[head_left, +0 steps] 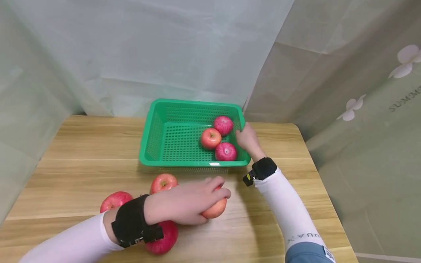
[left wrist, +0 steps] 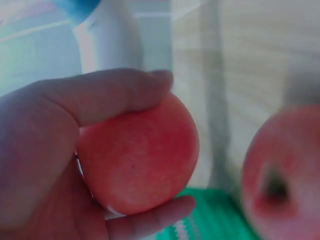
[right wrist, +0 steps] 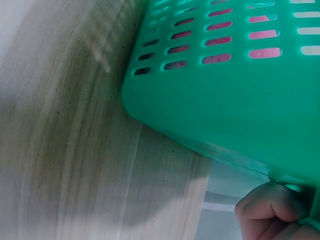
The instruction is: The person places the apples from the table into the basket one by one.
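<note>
My left hand (head_left: 189,201) grips an apple (head_left: 215,208) over the table, in front of the basket; thumb and fingers wrap its sides in the left wrist view, where the apple (left wrist: 142,155) looks smooth and red. My right hand (head_left: 247,138) holds the right rim of the green plastic basket (head_left: 194,163), its fingers (right wrist: 272,205) curled at the rim in the right wrist view. Inside the basket, at its right end, lie a paler red apple (head_left: 211,138) and two dark pink apples, one at the back (head_left: 223,125) and one in front (head_left: 226,151).
Near my left forearm on the wooden table (head_left: 263,226) are a red apple (head_left: 116,201), a lighter apple (head_left: 163,182) and a dark red apple (head_left: 163,239). A pale cloth (head_left: 164,47) hangs behind the table, and more cloth (head_left: 361,146) hangs at the right.
</note>
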Tool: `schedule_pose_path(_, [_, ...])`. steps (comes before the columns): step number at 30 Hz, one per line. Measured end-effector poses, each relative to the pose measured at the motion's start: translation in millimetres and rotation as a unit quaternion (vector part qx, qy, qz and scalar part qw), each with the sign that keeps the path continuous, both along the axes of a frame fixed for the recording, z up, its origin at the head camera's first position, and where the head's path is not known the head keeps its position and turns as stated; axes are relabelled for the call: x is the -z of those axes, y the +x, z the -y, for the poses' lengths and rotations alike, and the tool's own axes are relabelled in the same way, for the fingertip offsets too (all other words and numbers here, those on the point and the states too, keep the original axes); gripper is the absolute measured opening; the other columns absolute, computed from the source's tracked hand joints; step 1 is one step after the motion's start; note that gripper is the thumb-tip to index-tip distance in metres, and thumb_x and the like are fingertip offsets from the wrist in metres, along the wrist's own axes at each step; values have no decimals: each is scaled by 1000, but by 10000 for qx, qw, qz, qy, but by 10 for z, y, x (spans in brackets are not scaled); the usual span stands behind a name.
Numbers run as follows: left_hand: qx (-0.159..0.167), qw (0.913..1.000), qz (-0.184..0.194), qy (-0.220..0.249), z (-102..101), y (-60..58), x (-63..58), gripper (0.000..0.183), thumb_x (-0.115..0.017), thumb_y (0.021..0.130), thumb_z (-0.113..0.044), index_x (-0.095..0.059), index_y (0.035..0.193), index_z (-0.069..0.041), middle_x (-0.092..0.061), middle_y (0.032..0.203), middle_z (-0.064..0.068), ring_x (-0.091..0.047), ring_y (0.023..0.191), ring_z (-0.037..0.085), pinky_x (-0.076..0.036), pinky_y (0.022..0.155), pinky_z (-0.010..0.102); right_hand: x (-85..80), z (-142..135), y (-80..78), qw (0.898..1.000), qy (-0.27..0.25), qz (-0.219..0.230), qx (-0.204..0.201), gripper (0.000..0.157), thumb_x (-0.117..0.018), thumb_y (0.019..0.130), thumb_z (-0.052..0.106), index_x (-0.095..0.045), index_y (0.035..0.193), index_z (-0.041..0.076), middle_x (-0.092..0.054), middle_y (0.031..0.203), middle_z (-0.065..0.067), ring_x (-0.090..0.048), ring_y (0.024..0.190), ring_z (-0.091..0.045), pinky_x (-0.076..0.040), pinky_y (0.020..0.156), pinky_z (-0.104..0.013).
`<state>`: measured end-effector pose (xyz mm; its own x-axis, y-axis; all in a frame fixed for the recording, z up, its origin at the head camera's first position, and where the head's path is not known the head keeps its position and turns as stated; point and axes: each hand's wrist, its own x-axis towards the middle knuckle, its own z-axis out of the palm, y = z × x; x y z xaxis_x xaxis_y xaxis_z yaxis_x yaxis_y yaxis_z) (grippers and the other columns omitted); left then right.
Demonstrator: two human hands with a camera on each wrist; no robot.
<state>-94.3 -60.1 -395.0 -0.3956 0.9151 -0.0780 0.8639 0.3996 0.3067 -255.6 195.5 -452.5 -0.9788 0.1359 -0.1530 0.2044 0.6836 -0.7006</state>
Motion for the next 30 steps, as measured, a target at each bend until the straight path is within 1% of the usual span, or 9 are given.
schedule_pose_path(4, [-288,9983,251,439,181,-108,-169,71,-88,83,-28,-52,145,-24,-48,139,0,-53,122,15,-58,83,30,-3,22,8,10000,47,-59,-7,47,-48,109,21,-44,146,-8,-61,128,-27,-63,119,-42,-59,93,-56])
schedule_pose_path(7, [-479,9955,343,737,323,-194,-283,67,-88,83,-31,-55,141,-25,-48,134,-4,-54,113,11,-58,79,28,6,48,14,9999,117,-54,-22,46,-48,110,21,-45,145,-8,-62,127,-27,-64,118,-42,-60,92,-55])
schedule_pose_path(9, [-631,9933,382,895,416,-254,-353,67,-89,82,-34,-56,140,-26,-47,134,-6,-55,108,10,-57,78,27,10,65,23,9999,144,-16,-16,46,-48,110,21,-44,146,-8,-62,127,-28,-64,118,-42,-60,91,-55])
schedule_pose_path(12, [-874,9897,301,1094,543,-374,-445,69,-90,84,-40,-56,143,-27,-47,139,-6,-57,108,10,-58,78,28,5,85,32,9998,195,14,-2,49,-48,110,22,-41,148,-9,-61,129,-28,-64,119,-42,-60,91,-55])
schedule_pose_path(15, [-1025,9869,105,1241,637,-545,-507,72,-89,87,-39,-55,148,-27,-47,143,-2,-57,113,14,-59,81,33,-2,96,34,9998,191,-5,14,50,-48,111,22,-41,149,-9,-61,129,-29,-64,119,-43,-60,91,-55])
schedule_pose_path(18, [-1113,9851,-98,1304,706,-734,-524,69,-88,87,-30,-56,149,-27,-49,143,3,-57,117,19,-59,84,39,-3,100,36,9999,165,-26,28,49,-48,110,21,-41,148,-9,-61,128,-29,-64,118,-42,-60,91,-55])
schedule_pose_path(22, [-1278,9834,-124,1280,753,-949,-481,64,-85,83,-15,-61,142,-21,-51,141,9,-56,119,28,-59,84,44,13,100,37,9999,155,-16,30,48,-48,110,21,-42,148,-8,-62,127,-28,-64,118,-41,-61,91,-55])
schedule_pose_path(25, [-1453,9826,-39,1154,760,-1091,-426,63,-84,81,-11,-61,139,-16,-50,141,11,-55,118,31,-60,83,46,24,102,34,9998,198,-11,29,47,-48,110,21,-43,147,-8,-62,126,-28,-64,118,-41,-60,91,-55])
schedule_pose_path(30, [-1717,9809,54,908,708,-1334,-365,65,-83,77,-8,-60,137,-15,-49,137,14,-55,114,30,-59,82,45,18,107,28,9997,234,-5,38,49,-49,110,21,-42,148,-9,-61,129,-28,-63,119,-41,-59,93,-55])
